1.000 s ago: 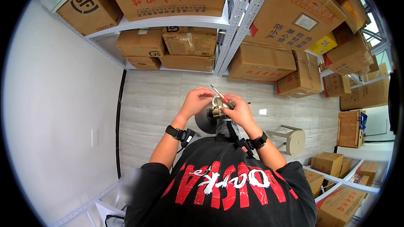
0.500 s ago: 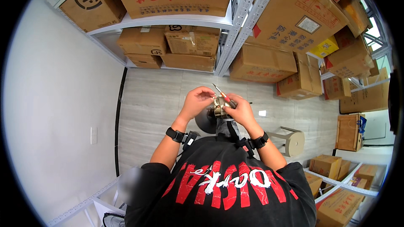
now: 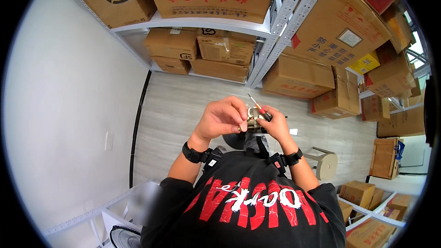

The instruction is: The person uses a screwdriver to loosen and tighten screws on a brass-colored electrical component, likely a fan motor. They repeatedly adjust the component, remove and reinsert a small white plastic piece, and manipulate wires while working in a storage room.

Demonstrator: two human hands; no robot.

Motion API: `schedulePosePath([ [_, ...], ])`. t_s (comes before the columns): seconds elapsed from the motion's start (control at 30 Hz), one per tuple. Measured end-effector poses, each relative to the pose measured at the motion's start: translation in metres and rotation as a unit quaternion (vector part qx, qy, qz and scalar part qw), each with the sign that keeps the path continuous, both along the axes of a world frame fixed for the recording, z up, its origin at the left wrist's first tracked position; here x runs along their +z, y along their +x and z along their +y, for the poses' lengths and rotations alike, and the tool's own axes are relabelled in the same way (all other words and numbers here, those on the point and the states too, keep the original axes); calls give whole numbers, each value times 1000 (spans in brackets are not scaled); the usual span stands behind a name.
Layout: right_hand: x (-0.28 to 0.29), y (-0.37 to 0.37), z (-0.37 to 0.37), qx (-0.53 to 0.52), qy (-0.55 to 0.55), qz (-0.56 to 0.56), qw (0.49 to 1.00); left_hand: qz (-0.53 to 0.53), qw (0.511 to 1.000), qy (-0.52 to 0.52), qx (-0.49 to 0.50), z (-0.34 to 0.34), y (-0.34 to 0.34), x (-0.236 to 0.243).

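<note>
From my end I see the left hand (image 3: 223,118) with its thumb and forefinger brought close together at the near left edge of a pale metal device (image 3: 253,122). Between those fingertips sits what looks like a small brass-coloured piece (image 3: 239,129), though at this size I can't be sure whether it is loose or part of the device. I have the right hand (image 3: 278,124) on the other side, fingers curled narrow around a screwdriver (image 3: 262,110) with a red and black handle; its thin shaft slants up and to the left, the tip pointing away from the person, beyond the device and touching nothing I can make out. The device is in front of the person's body, between the two hands, with a whitish ring at its far side. Each wrist wears a black strap (image 3: 195,154). Below and left of the device I see a dark round disc (image 3: 234,141) near the floor (image 3: 172,110). A beige stool (image 3: 326,166) stands to the right, and past the hands cardboard boxes (image 3: 298,80) line white metal shelving (image 3: 202,24), with a yellow box (image 3: 366,63) among those on the right
</note>
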State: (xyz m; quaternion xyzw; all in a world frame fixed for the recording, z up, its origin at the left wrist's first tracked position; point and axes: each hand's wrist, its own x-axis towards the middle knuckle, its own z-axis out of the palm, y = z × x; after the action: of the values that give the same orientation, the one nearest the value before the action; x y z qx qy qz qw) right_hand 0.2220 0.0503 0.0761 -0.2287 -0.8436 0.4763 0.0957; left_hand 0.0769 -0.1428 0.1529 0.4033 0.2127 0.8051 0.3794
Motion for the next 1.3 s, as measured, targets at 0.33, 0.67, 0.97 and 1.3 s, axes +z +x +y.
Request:
schedulePosePath([
  [0.33, 7, -3, -2, 12, 10, 4, 1000, 7, 1000, 30, -8, -3, 0, -2],
  [0.67, 6, -2, -2, 10, 6, -7, 1000, 74, 993, -67, 64, -1, 4, 8],
  [0.97, -2, 0, 1, 14, 30, -5, 999, 128, 982, -90, 101, -2, 5, 9],
  [1.3, 6, 0, -2, 17, 10, 14, 1000, 125, 933, -277, 192, 14, -1, -56],
])
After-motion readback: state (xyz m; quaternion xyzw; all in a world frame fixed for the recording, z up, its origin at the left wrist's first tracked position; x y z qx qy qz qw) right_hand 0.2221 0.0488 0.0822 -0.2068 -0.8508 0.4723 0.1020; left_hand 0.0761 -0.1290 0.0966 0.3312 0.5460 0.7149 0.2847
